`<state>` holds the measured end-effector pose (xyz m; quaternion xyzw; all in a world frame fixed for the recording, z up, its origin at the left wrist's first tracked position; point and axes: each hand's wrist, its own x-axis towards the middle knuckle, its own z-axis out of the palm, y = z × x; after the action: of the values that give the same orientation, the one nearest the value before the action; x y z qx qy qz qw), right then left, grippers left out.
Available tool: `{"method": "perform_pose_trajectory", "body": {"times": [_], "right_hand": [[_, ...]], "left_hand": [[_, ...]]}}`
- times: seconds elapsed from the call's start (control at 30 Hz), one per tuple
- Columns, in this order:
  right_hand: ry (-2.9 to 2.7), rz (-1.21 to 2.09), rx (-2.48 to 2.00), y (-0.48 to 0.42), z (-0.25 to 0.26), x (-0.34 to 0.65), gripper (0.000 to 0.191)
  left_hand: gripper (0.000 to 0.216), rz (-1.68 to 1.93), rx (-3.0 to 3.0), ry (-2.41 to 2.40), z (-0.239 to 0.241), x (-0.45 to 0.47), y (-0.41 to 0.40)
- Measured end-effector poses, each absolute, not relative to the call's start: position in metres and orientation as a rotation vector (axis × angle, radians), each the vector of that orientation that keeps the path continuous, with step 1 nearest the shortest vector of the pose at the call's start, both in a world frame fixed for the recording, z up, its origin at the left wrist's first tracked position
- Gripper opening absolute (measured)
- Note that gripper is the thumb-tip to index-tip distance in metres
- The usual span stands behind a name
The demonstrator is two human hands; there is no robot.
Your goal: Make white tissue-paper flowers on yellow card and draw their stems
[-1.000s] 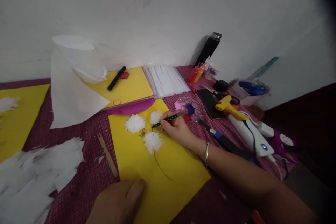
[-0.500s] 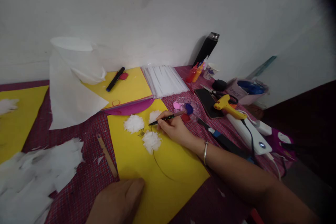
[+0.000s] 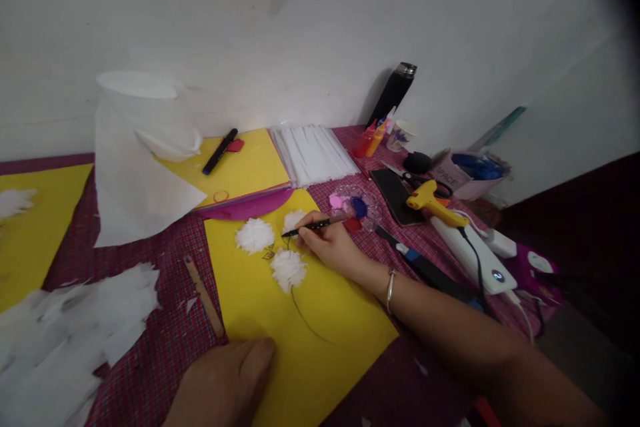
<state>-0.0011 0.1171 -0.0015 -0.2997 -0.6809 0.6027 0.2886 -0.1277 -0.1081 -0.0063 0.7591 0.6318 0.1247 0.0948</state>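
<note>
A yellow paper sheet (image 3: 320, 320) lies in front of me with three fluffy white paper flowers (image 3: 255, 235) glued near its top and a thin drawn stem below them. My right hand (image 3: 331, 245) pinches a dark pencil (image 3: 313, 226), its tip on the sheet between the flowers. My left hand (image 3: 225, 383) rests at the sheet's near left corner, fingers curled, pressing it down.
White shredded paper (image 3: 65, 327) and a wooden stick (image 3: 204, 295) lie to the left. A white sheet (image 3: 135, 173), a yellow pad with a black marker (image 3: 219, 151), and white strips (image 3: 313, 152) sit behind. To the right are a paint palette (image 3: 356, 203), a yellow glue gun (image 3: 434, 202), scissors (image 3: 420, 178), and a black bottle (image 3: 394, 93).
My right hand has slid the pencil tip a little left and up, towards the gap between the flowers. The left hand has stayed put.
</note>
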Motion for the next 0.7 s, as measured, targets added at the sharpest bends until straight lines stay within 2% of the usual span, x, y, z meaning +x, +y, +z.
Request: {"method": "perform_pose_trajectory", "body": {"times": [0.7], "right_hand": [[-1.846,1.475,-0.764,0.1200,-0.0038,0.0007,0.007]], "left_hand": [[0.023,0.446,2.201,1.877,-0.0040,-0.1275,-0.1078]]}}
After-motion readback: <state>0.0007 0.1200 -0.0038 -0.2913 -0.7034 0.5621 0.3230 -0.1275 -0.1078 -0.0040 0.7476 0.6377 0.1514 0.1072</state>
